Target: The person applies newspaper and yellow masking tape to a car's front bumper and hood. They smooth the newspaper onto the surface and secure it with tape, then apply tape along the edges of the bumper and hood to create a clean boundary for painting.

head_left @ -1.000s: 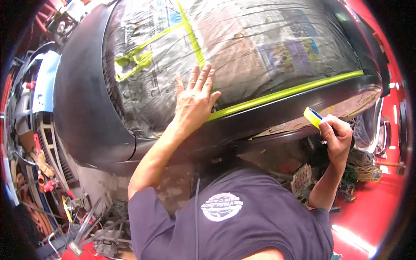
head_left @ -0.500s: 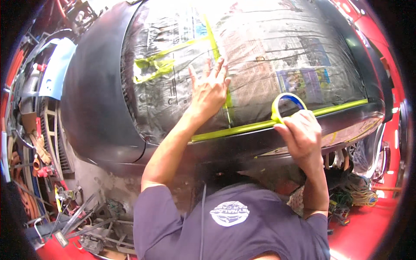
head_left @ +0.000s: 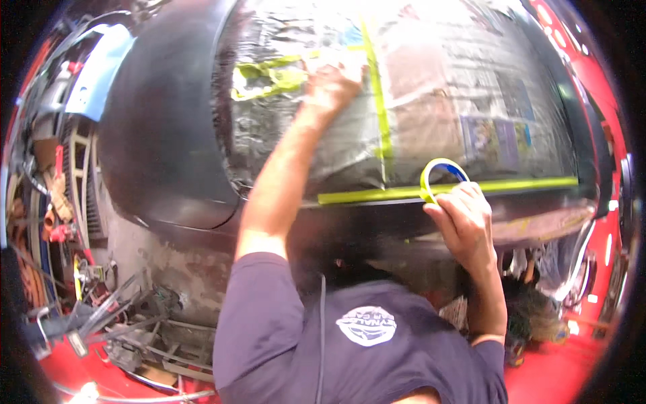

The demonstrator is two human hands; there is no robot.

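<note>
My right hand (head_left: pixel 464 219) is closed on a roll of yellow-green masking tape (head_left: pixel 426 183) with a blue inner core, held up over the near edge of the masked surface. Farther out, my left hand (head_left: pixel 333 87) lies on newspaper masking (head_left: pixel 420 101), beside a crumpled patch of yellow-green tape (head_left: pixel 269 79). Its fingers look spread, though blur and glare soften them. One tape strip (head_left: pixel 379 101) runs away from me over the paper, just right of that hand. Along the near edge lies a longer strip (head_left: pixel 525 186), passing behind the roll.
A dark matte car body panel (head_left: pixel 168 114) curves round the paper at left. Beyond it are a light blue sheet (head_left: pixel 101 71) and assorted parts. Metal frames (head_left: pixel 155 337) and tools lie on the red floor (head_left: pixel 558 370) at lower left. Red surfaces line the right side.
My left hand has moved away from me over the newspaper, toward the crumpled tape. The view has shifted slightly. My right hand still holds the tape roll near the front edge.
</note>
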